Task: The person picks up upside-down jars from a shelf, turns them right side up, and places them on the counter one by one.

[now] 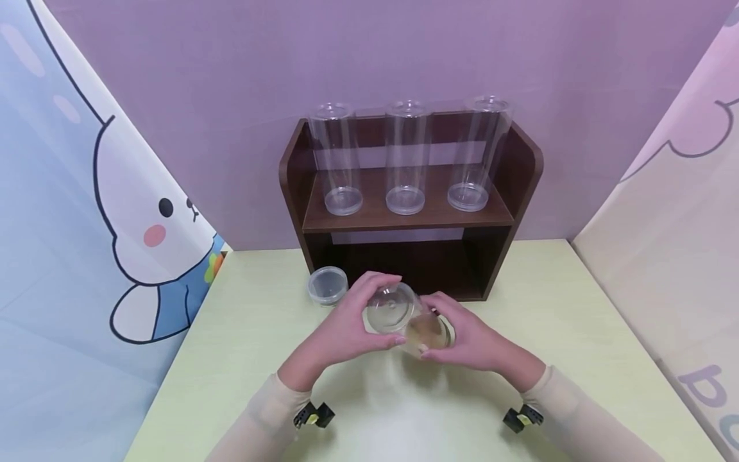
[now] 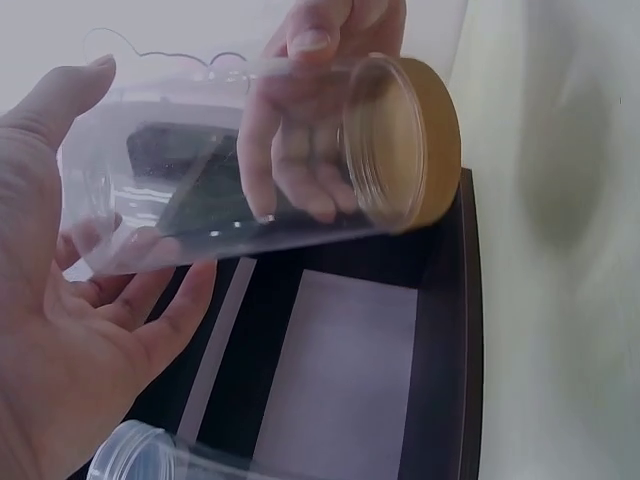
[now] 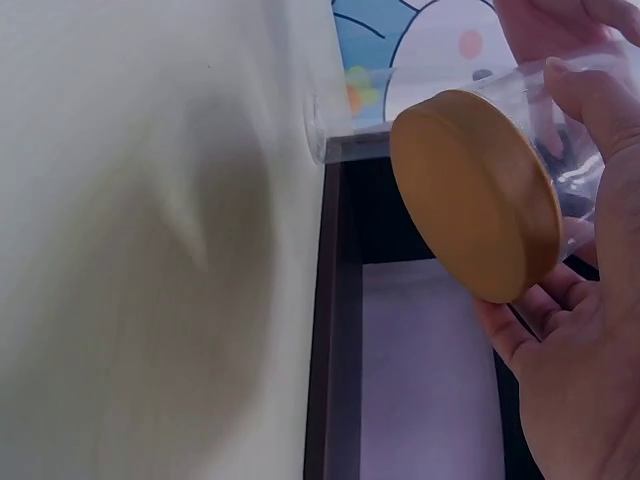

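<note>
Head view gives me both hands together near the centre of the frame, each clamped on the same clear jar (image 1: 390, 309), which they hold tipped on its side above the counter (image 1: 248, 359). I see the left hand (image 1: 346, 324) wrapped about the base end, its thumb on the near side, while the right hand (image 1: 470, 335) grips the other end, close to the gold lid (image 3: 475, 195). From the right wrist I can make out that lid seated on the jar, its flat top turned toward my camera; from the left wrist I look along the jar's clear side, with the lid at the right.

Behind the hands, in the upper middle of the frame, I have a dark brown shelf (image 1: 404, 221). Three tall clear jars stand upright in a row on its upper board: one at left (image 1: 337, 151), one in the middle (image 1: 407, 151) and one at right (image 1: 479, 151). Just left of the shelf's foot, another clear container (image 1: 328, 285) stands on the counter, near the left hand. A purple backdrop (image 1: 231, 96) fills the top, and a rabbit-printed cloth (image 1: 52, 256) hangs along the left.
</note>
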A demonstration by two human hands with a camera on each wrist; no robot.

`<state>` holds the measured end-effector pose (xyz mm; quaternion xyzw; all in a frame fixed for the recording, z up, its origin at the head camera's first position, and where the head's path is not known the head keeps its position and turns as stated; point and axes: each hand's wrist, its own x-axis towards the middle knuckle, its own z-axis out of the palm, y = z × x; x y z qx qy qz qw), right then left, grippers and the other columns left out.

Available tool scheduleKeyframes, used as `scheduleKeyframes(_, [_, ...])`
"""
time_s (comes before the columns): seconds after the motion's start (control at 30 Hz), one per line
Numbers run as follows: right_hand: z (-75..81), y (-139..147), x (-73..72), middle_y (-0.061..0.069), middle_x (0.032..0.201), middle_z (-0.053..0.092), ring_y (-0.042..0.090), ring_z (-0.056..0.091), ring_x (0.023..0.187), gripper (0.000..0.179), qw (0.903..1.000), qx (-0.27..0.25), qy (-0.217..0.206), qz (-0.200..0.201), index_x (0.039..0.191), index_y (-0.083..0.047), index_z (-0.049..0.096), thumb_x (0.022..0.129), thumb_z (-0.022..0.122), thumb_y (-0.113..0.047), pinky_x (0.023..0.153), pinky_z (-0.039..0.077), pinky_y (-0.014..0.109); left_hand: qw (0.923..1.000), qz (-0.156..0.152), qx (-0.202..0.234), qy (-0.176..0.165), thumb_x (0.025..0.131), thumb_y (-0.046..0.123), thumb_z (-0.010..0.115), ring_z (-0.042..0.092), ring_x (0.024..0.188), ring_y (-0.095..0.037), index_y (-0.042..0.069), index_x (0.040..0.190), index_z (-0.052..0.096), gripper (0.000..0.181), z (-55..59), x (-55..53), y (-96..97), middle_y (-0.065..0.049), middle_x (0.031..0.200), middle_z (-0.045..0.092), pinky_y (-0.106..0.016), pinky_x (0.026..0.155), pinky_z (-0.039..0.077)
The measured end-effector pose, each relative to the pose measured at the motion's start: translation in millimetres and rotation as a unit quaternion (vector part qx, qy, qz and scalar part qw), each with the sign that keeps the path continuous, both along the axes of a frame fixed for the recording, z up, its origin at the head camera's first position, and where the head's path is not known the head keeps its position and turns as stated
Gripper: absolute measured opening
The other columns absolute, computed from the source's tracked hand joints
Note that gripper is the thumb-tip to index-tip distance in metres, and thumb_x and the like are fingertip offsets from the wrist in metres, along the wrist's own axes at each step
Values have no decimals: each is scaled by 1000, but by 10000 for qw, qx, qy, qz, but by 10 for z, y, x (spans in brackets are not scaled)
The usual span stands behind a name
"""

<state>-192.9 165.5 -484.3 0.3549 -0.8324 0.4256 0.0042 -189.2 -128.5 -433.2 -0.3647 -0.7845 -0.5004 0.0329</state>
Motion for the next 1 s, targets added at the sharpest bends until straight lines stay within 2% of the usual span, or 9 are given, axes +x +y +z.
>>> scheduleKeyframes(0.2, [61, 90, -31, -7, 142, 60, 16, 60, 125, 85, 9991, 26, 393, 126, 156, -23, 57, 85, 100, -35, 105, 56, 36, 9997, -201, -38, -109, 85, 23, 99, 55, 137, -19, 25, 163, 50, 92, -26, -4, -80, 2, 151, 51, -38, 112, 56])
scheduleKeyframes(0.4, [164, 182, -59, -7, 141, 60, 19, 59, 126, 86, 9985, 221, 481, 169, 158, -27, 55, 85, 100, -32, 98, 61, 42, 9993, -202, -190, -238, 86, 23, 98, 56, 135, -18, 28, 164, 47, 93, -40, 17, -123, 3, 149, 49, -43, 111, 58])
scheduleKeyframes(0.53, [251, 221, -67, -9, 140, 60, 20, 58, 129, 86, 9973, 379, 591, 198, 157, -26, 56, 84, 101, -32, 100, 60, 38, 9986, -34, -460, -244, 87, 27, 97, 55, 134, -14, 32, 164, 46, 93, -42, 48, -139, 6, 149, 49, -42, 110, 59])
scheduleKeyframes(0.6, [298, 237, -63, -10, 141, 60, 22, 58, 129, 85, 9969, 451, 605, 217, 156, -23, 58, 83, 101, -31, 100, 59, 36, 9983, -5, -538, -242, 87, 27, 97, 54, 134, -13, 31, 164, 46, 93, -54, 62, -139, 5, 150, 49, -39, 110, 58])
scheduleKeyframes(0.8, [445, 303, -51, -1, 142, 62, 19, 57, 124, 80, 9955, 723, 565, 226, 154, -19, 60, 85, 99, -35, 95, 60, 33, 9982, -24, -479, -357, 88, 23, 96, 54, 137, -14, 29, 162, 47, 89, -148, 94, -109, 6, 152, 47, -35, 108, 59])
scheduleKeyframes(1.0, [519, 366, -68, -12, 138, 61, 14, 57, 120, 79, 9931, 879, 757, 195, 152, -25, 61, 84, 100, -38, 99, 57, 34, 9968, 52, -327, -733, 87, 16, 96, 50, 143, -16, 27, 157, 46, 86, -269, 105, -59, 8, 152, 47, -35, 106, 60])
